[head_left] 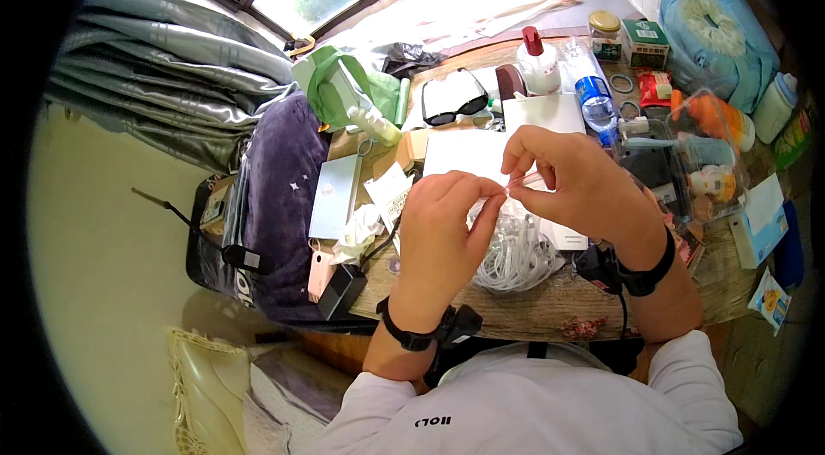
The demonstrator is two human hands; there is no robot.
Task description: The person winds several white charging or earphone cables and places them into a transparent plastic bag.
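Note:
Over the middle of the table, my left hand [440, 230] and my right hand [574, 182] meet fingertip to fingertip, both closed in a pinch. Between them runs a thin pinkish strand [523, 181], too small to name more exactly. Just below the hands lies a coiled bundle of white cords [516, 259], partly covered by my left hand. White sheets or flat boxes [464, 151] lie beyond and under the hands. A black strap with a small device circles each wrist.
Sunglasses [455, 103], a red-capped white bottle [539, 67] and a water bottle [595, 103] stand at the back. A clear plastic container [700, 154] with bottles is on the right. To the left are a pale blue box [335, 195], a pink phone [320, 273] and a purple cushion [284, 206].

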